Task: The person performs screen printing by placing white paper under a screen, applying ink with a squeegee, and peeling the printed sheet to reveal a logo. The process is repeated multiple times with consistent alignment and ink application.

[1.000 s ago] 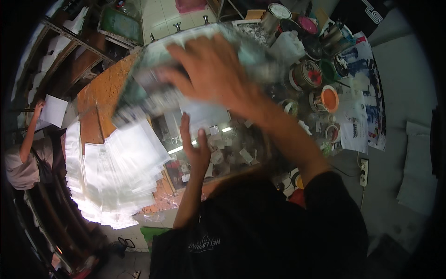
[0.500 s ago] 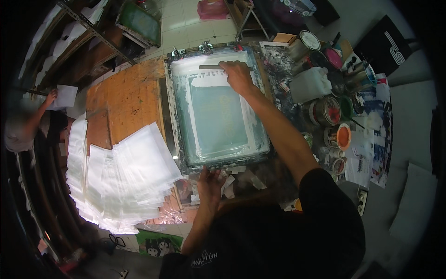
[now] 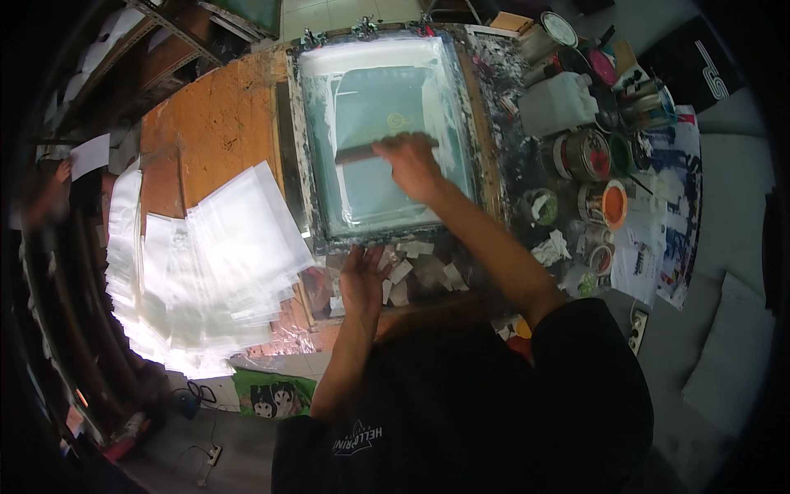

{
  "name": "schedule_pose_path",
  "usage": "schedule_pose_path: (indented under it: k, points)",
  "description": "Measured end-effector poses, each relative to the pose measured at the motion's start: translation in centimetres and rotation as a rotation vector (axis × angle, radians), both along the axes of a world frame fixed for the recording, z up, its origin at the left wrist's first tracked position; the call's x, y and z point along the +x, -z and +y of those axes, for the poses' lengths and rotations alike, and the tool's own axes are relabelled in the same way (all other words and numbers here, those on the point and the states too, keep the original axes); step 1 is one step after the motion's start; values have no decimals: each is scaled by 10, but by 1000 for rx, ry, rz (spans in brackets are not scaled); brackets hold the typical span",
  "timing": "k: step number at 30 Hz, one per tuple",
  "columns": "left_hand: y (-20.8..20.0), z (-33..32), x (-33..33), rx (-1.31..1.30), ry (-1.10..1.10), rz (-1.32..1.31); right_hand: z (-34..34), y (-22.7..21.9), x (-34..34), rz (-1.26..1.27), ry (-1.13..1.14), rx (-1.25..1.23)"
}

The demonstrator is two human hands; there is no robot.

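My right hand (image 3: 411,165) is closed on a squeegee (image 3: 354,155), a flat bar lying crosswise on the greenish mesh of a printing screen (image 3: 374,193). Motion smears this hand a little. Whitish ink borders the mesh, and a small yellowish design shows just beyond the bar. Hinge clamps (image 3: 364,30) stand along the screen's far edge. At its near edge is my left hand (image 3: 362,280), palm up, fingers stretched out and apart, fingertips at the frame. Whether they bear on it, I cannot tell. White sheets (image 3: 239,222) lie fanned out to the left.
Paint cans (image 3: 605,204) and a pale plastic jug (image 3: 558,104) crowd the right side. Paper scraps (image 3: 401,270) lie below the screen. Another person's hand (image 3: 62,170) holds a white sheet (image 3: 90,156) at far left. A metal rack (image 3: 177,49) stands at upper left.
My right hand has pulled the squeegee from the screen's far end toward me, to about its middle. My left hand stays by the near edge. The whole view has shifted.
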State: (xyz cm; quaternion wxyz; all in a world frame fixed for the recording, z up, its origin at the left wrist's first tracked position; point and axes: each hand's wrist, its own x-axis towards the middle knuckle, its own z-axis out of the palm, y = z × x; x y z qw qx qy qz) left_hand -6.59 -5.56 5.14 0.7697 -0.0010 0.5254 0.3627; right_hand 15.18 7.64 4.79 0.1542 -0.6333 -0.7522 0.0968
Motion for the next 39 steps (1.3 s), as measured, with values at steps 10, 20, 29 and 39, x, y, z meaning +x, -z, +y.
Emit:
schedule_pose_path:
  k: [10, 20, 29, 39]
  points:
    - [5, -3, -1, 7, -24, -37, -129, -30, -41, 86, -2, 34]
    - [-122, 31, -9, 361, -15, -248, -76, -165, -27, 70, -25, 461]
    - [-1, 248, 21, 936, 434, 972, 44, -294, 18, 10, -27, 329]
    - [0, 230, 79, 1251, 441, 1016, 80, -340, 37, 76, 60, -86]
